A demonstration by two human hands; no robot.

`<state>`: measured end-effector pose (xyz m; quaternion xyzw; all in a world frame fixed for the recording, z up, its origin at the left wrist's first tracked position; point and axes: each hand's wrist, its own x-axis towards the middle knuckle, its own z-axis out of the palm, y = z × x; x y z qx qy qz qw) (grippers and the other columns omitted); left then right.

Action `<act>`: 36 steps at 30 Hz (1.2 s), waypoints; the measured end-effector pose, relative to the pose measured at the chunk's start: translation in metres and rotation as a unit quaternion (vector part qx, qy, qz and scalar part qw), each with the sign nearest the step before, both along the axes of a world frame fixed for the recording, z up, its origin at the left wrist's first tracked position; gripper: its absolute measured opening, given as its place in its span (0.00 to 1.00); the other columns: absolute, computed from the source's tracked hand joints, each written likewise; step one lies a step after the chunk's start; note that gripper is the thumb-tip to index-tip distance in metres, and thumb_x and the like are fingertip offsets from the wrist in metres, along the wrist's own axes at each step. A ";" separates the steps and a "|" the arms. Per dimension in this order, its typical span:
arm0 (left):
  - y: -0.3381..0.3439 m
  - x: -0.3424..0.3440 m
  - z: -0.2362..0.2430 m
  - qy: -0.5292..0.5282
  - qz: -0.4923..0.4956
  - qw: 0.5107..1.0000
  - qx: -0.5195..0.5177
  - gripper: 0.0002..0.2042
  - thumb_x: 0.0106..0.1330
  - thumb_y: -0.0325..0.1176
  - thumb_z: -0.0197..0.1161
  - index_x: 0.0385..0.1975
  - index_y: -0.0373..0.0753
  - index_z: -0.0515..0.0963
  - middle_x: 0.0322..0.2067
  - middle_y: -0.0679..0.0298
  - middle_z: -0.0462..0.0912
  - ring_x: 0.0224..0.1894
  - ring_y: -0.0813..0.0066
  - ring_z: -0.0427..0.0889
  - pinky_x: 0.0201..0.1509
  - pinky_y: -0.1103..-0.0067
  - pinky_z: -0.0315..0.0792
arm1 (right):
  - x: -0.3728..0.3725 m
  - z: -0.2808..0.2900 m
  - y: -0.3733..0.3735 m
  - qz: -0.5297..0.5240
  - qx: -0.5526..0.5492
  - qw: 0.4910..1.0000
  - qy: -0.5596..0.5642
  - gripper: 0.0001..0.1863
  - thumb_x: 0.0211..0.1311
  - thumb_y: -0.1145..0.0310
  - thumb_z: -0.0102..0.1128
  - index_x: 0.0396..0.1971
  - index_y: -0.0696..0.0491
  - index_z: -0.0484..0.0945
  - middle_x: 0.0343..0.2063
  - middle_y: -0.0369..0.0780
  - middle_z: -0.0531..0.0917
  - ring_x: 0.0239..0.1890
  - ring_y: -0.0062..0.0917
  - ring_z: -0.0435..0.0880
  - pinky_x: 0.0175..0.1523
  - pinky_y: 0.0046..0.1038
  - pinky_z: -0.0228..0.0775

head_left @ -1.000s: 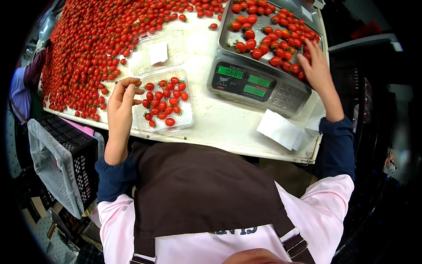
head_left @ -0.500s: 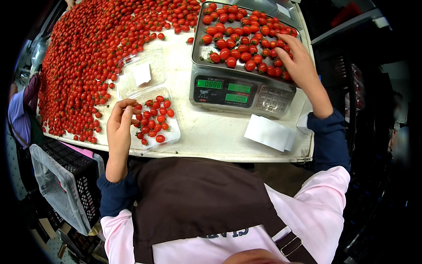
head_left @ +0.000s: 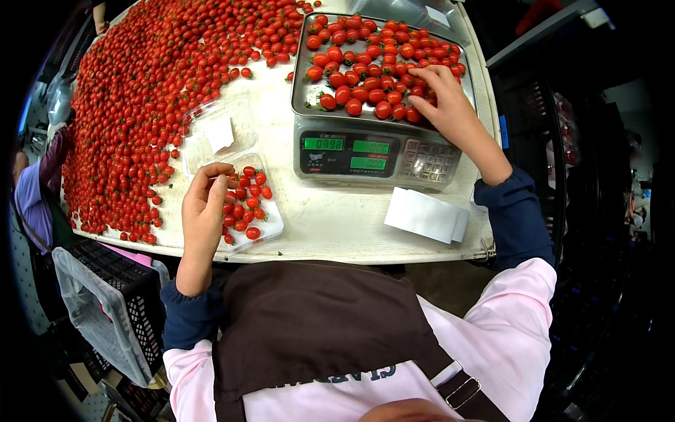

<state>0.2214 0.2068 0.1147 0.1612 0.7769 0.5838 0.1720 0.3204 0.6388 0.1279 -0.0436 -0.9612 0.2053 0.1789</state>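
Tomatoes crowd parted, empty right fingers; curled left fingers overlap punnet, grip unclear.

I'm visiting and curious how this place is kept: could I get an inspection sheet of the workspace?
Surface: pale table, heaped with tomatoes on the left.
Things: more tomatoes in a metal tray on a scale and in a clear box.
Clutter: white paper near the scale.
Hands: left hand curled at the box; right hand spread over the tray.
Cables: nothing seen.
Surroundings: black crate, lower left; another person, far left.
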 end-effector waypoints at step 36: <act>-0.005 0.006 -0.009 -0.028 -0.013 1.000 0.000 0.10 0.77 0.31 0.53 0.51 0.33 0.76 0.47 0.63 0.81 0.45 0.80 0.80 0.45 0.83 0.74 | 0.029 -0.003 0.005 -0.034 0.019 0.996 -0.076 0.33 0.62 0.55 0.67 0.64 0.52 0.72 0.53 0.46 0.76 0.57 0.42 0.74 0.60 0.37 0.70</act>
